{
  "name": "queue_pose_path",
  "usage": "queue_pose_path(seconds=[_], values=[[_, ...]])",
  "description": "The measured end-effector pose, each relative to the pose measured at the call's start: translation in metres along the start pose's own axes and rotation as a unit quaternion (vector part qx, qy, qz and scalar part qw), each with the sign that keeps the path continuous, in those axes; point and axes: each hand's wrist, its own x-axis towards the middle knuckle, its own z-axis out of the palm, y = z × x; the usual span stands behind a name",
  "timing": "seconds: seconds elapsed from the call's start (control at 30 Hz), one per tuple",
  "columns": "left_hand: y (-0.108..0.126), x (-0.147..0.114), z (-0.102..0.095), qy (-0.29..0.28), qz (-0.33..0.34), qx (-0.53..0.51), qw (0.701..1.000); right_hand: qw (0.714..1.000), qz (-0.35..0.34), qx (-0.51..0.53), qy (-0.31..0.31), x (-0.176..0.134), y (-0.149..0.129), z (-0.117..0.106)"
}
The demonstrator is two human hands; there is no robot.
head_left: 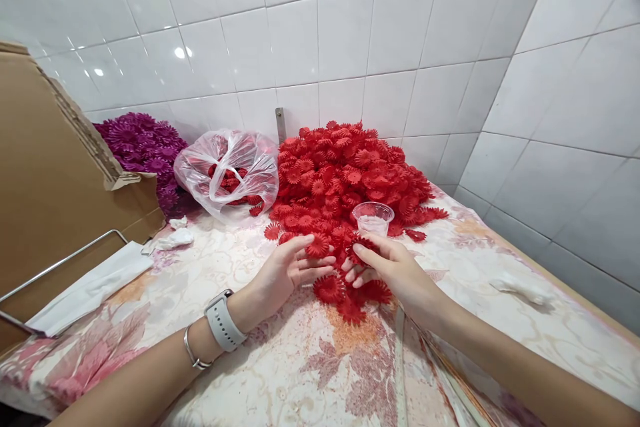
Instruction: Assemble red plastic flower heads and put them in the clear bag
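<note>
Low over the front of a large heap of red paper-like flowers (345, 173), both hands face each other. Between the thumb and fingers of my left hand (287, 267) is a single red flower (319, 245). My right hand (393, 265) pinches another red flower (359, 252), its thumb lying over the petals. Several loose red flowers (351, 310) rest on the cloth just below the fingers. A small clear plastic cup (373, 211) stands behind my right hand, against the heap; its lower part is hidden.
A tied clear plastic bag (200, 167) with red flowers sits left of the heap, beside a purple flower pile (145, 147). A cardboard box (65, 167) fills the left side. A tiled wall (345, 33) bounds the floral tablecloth (280, 373). Crumpled clear plastic (520, 291) lies right.
</note>
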Motion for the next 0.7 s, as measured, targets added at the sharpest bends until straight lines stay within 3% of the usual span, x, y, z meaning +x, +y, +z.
queue_pose_path(seconds=[0.13,0.43,0.53,0.7], values=[[-0.0028,-0.0002,-0.0007,-0.016,0.002,0.117,0.993,1.0,-0.002,-0.008,0.012,-0.0013,-0.0016,0.0005],[-0.0033,-0.0055,0.0037,0.045,0.009,0.249,0.967,0.994,-0.043,-0.1,-0.012,-0.0071,-0.005,0.001],[-0.003,-0.0062,0.0037,0.062,0.021,0.296,0.953,0.984,-0.085,-0.145,-0.054,-0.0087,-0.0042,-0.0002],[-0.0031,-0.0054,0.0002,0.007,0.048,0.312,0.949,0.969,-0.105,-0.164,-0.151,-0.0097,-0.0018,0.0021]])
